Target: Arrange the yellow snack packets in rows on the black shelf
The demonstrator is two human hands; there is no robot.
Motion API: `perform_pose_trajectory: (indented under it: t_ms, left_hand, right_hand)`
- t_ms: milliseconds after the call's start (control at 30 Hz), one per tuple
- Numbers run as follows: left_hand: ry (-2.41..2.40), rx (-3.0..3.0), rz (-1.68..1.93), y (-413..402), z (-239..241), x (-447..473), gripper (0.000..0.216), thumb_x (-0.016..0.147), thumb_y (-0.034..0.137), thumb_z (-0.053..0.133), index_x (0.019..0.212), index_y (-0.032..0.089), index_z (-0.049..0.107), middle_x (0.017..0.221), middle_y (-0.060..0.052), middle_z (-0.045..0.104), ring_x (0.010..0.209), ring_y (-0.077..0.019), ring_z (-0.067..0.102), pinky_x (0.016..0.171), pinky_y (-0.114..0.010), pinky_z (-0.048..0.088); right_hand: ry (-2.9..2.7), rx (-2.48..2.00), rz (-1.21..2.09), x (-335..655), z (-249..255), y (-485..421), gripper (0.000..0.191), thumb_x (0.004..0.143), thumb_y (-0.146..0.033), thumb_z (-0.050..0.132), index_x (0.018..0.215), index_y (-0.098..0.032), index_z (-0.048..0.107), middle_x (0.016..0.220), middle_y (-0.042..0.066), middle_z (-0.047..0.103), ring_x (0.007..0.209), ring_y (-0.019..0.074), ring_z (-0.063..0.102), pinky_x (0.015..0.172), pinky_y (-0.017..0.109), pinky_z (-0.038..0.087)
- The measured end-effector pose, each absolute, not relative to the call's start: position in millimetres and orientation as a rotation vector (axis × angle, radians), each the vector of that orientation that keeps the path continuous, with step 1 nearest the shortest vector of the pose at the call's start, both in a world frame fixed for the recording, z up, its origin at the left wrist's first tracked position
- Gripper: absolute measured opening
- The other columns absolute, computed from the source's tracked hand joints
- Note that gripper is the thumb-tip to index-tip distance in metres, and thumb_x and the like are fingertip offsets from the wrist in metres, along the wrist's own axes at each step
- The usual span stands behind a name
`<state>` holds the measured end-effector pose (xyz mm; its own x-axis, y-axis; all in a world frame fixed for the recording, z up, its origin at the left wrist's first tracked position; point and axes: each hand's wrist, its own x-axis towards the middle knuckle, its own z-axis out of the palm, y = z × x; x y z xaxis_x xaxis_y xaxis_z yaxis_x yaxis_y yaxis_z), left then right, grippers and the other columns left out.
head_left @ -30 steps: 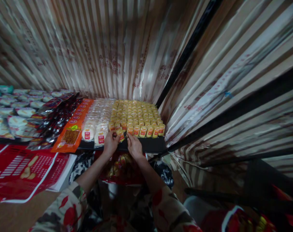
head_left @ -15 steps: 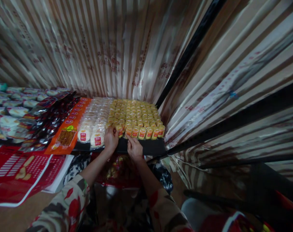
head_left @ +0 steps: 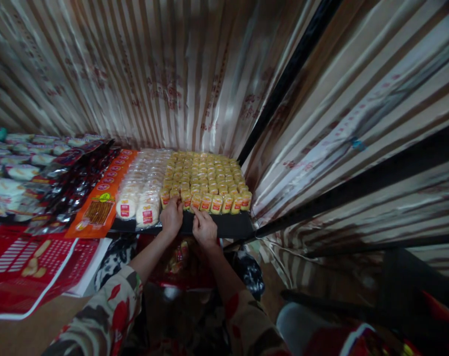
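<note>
Left hand [head_left: 171, 217]: fingers narrow; hold, we cannot tell.
Right hand [head_left: 205, 230]: index extended, hold unclear, perhaps steadying.
Yellow packets [head_left: 216, 203]: labels [head_left: 205, 206] facing us, likely for reading.

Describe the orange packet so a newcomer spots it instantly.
Before the striped sheeting, the black shelf holds yellow packs. Left of them come white packs, then the orange packet; its bright orange sets it apart from the dark packs further left.
</note>
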<state>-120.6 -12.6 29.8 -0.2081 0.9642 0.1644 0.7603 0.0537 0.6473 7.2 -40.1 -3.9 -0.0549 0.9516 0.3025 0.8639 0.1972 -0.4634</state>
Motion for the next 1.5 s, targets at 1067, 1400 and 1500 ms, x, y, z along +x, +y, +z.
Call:
perform_pose_trajectory:
  t_ms: [1067, 1400, 1500]
  left_hand:
    - [2.153, 1.819, 0.710, -17, 39, -106, 0.028, 0.090, 0.032, 0.041, 0.107, 0.019, 0.058, 0.100, -0.008, 0.066, 0.084, -0.0203, 0.063, 0.069, -0.027, 0.043]
    - [2.047, 1.780, 0.753, -5, 34, -104, 0.026, 0.090, 0.024, 0.040, 0.101, 0.014, 0.062, 0.101, -0.010, 0.066, 0.087, -0.0196, 0.062, 0.075, -0.028, 0.044]
    - [2.015, 1.795, 0.781, -12, 31, -107, 0.025, 0.090, 0.025, 0.042, 0.099, 0.014, 0.062, 0.099, -0.009, 0.066, 0.086, -0.0191, 0.061, 0.074, -0.027, 0.044]
  right_hand:
    - [-1.936, -1.671, 0.184, 5, -5, -41, 0.043, 0.085, -0.017, 0.040, 0.124, -0.026, 0.056, 0.085, 0.004, 0.059, 0.082, 0.0160, 0.054, 0.073, 0.022, 0.043]
    - [-1.937, -1.693, 0.207, 5, -4, -41, 0.044, 0.083, -0.017, 0.042, 0.124, -0.026, 0.055, 0.086, 0.004, 0.060, 0.083, 0.0158, 0.055, 0.072, 0.021, 0.043]
    - [-1.932, -1.668, 0.218, 6, -4, -42, 0.042, 0.083, -0.017, 0.041, 0.122, -0.026, 0.057, 0.087, 0.003, 0.061, 0.084, 0.0154, 0.056, 0.074, 0.021, 0.044]
